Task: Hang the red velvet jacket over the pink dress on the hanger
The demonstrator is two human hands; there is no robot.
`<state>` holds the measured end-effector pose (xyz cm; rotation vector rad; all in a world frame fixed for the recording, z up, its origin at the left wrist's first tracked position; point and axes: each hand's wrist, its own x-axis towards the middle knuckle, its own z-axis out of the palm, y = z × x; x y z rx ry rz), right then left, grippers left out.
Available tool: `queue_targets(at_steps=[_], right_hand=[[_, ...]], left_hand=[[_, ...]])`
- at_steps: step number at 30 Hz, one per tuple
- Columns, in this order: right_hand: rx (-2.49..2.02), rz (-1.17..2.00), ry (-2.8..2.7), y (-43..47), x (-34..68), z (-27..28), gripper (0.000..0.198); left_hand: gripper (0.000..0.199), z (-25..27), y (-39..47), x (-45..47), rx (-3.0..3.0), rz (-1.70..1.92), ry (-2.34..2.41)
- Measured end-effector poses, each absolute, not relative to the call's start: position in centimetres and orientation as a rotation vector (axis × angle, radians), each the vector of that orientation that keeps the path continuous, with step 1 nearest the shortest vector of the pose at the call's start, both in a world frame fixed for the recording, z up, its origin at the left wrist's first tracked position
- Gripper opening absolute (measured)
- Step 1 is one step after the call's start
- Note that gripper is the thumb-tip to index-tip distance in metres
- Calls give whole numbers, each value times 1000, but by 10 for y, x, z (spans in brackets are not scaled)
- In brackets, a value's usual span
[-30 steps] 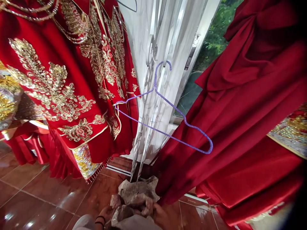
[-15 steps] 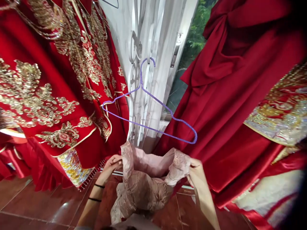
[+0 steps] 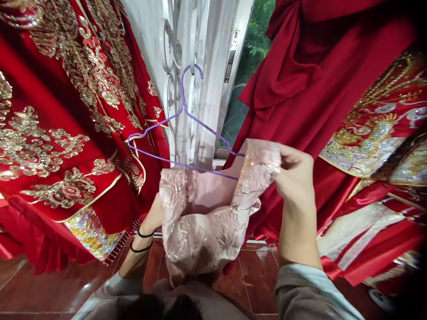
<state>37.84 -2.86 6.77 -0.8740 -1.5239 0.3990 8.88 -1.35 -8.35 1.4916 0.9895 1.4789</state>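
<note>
A pale pink dress (image 3: 203, 235) with a shiny textured surface is held up in front of me by its two shoulder straps. My right hand (image 3: 293, 169) pinches the right strap, which covers the right end of a purple hanger (image 3: 207, 126). My left hand (image 3: 155, 215) is at the left strap, its fingers mostly hidden behind the cloth. The hanger hangs by its hook on a white metal scroll frame (image 3: 169, 89). Its left end is bare and sits above the left strap. Two black bands circle my left wrist.
Red garments with gold embroidery (image 3: 96, 89) hang at the left. A plain dark red dress (image 3: 280, 102) and more embroidered red clothing (image 3: 370, 129) hang at the right. Behind the hanger stands a white door frame (image 3: 230, 58) with glass. Red-brown tiles (image 3: 247, 284) cover the floor.
The dress has risen toward the hanger. My right hand has lifted its strap up over the hanger's right end, while my left hand has moved slightly up and left with the other strap.
</note>
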Motion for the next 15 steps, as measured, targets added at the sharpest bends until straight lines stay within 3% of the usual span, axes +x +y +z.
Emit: queue_targets(at_steps=[3,7,15], right_hand=[[-936,670,-1678,-15,361,84,28],[-1034,930,-1751,7,360,77,31],[-1107,958,-1734,53,402,78,34]], left_hand=[[49,-69,-22,72,1459,1535,870],[38,-65,-35,39,1398,1730,1093],[39,-58,-43,-29,1239,1959,1367]])
